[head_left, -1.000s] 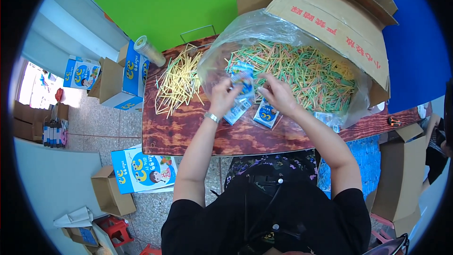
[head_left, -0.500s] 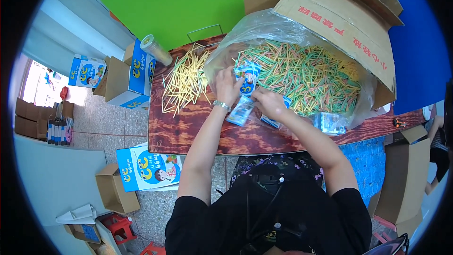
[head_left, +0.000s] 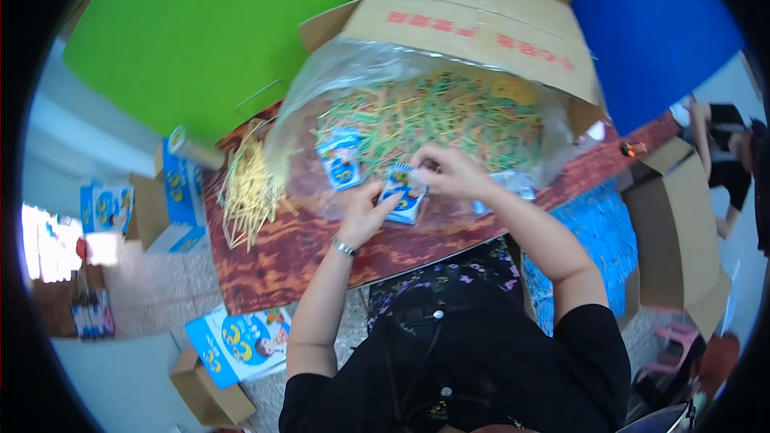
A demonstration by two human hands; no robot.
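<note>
A small blue and white snack packet [head_left: 407,207] is between my hands, over the table's near half. My left hand [head_left: 366,212] holds its left side, thumb lying across the front. With fingers bent into a pinch, my right hand [head_left: 451,172] grips the packet's upper right edge. Just beyond my left hand lies a second blue packet [head_left: 340,162], at the edge of the heap of thin green, pink and yellow sticks [head_left: 449,124]. The heap spreads in a clear plastic bag [head_left: 321,72] that comes out of a tipped cardboard box [head_left: 473,12].
A pile of pale yellow sticks [head_left: 250,192] lies on the left of the red-brown wooden table [head_left: 265,281]. A clear cylindrical tub [head_left: 195,148] stands past it. Printed blue cartons [head_left: 180,192] are at the left. An open cardboard box [head_left: 674,232] stands at right, with another person [head_left: 726,152] behind.
The view has swung, shifting the table leftward. The upper packet is out of my left hand and lies by the sticks. Both hands are now on another packet nearer me.
</note>
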